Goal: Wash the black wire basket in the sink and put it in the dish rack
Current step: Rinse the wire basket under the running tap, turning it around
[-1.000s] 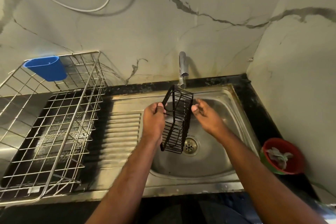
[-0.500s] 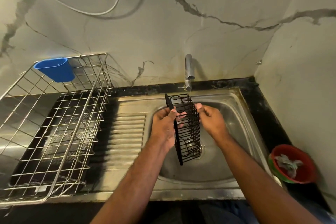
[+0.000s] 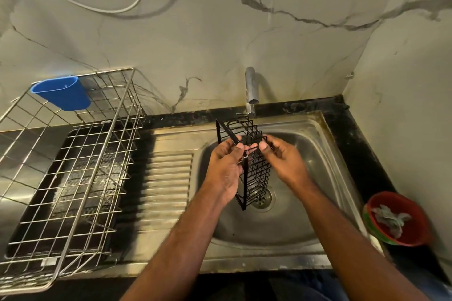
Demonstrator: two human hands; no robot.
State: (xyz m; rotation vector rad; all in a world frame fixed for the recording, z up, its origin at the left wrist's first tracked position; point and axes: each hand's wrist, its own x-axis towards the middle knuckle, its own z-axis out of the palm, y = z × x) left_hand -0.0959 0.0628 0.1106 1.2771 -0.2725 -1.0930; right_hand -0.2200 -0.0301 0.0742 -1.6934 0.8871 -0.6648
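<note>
Black wire basket held on end over the round steel sink bowl, top end just below the chrome tap spout, bottom end above the drain. Left hand at the basket's 9 o'clock, grip closed around the frame edge. Right hand at its 3 o'clock, thumb and fingertips pinching the wire mesh. Silver wire dish rack on the bench at 9 o'clock, blue plastic cup hung at its far corner. Red bowl at 4 o'clock.
</note>
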